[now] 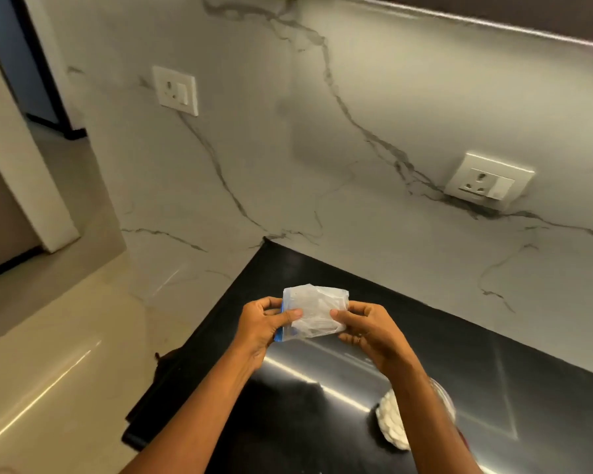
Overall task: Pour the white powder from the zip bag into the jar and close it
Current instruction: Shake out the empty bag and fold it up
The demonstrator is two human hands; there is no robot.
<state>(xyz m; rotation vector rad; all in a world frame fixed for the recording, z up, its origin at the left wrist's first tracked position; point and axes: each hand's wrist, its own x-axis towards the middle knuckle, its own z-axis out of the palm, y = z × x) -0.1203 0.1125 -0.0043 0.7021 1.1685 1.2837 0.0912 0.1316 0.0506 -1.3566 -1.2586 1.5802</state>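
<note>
A clear zip bag [314, 311] with a blue zip strip on its left edge is held up over the black countertop [322, 422]. It looks crumpled and nearly flat. My left hand [262, 325] pinches its left side at the zip strip. My right hand [365, 328] pinches its right side. Low on the right, a clear jar [396, 422] holding white powder stands on the counter, largely hidden behind my right forearm. No lid is visible.
White marbled walls meet at the counter's far corner [264, 239]. A wall socket [490, 181] sits on the right wall and another socket [176, 90] on the left wall. The counter's left edge [185, 354] drops to a beige tiled floor.
</note>
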